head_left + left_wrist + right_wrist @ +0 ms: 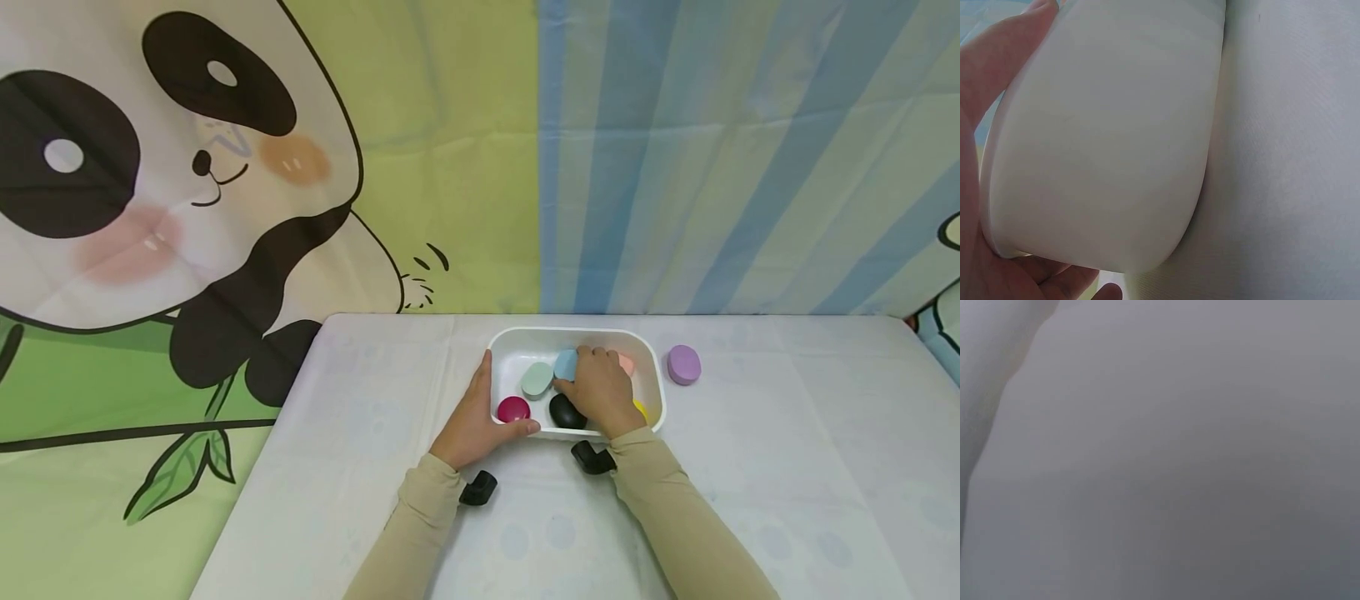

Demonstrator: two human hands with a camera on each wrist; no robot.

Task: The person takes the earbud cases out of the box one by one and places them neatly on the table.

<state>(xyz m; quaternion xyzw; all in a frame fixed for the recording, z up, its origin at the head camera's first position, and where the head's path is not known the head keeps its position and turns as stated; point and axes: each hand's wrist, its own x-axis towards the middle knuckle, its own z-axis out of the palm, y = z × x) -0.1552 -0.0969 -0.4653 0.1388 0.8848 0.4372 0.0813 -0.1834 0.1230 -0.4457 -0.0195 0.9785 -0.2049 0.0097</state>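
The white tray [525, 337] stands on the table with several smooth, rounded coloured pieces in it. My left hand [480, 425] grips its left end, thumb along the near rim and fingers round the outer wall; the left wrist view shows the tray wall [1104, 137] close up. Inside the tray, my right hand [602, 390] reaches down palm-first, thumb and index finger beside a light blue piece [566, 364]. Its fingertips are partly hidden, and I cannot tell whether they pinch anything. Near it lie a black piece [567, 412], a mint green piece [536, 380] and a peach piece [626, 363].
A crimson piece [513, 409] sits in the tray's near left corner, and a yellow piece [641, 409] peeks out right of my right wrist. Outside, a purple piece [684, 365] lies on the white tablecloth [787, 433]. Behind the table hangs a printed panda curtain [450, 167].
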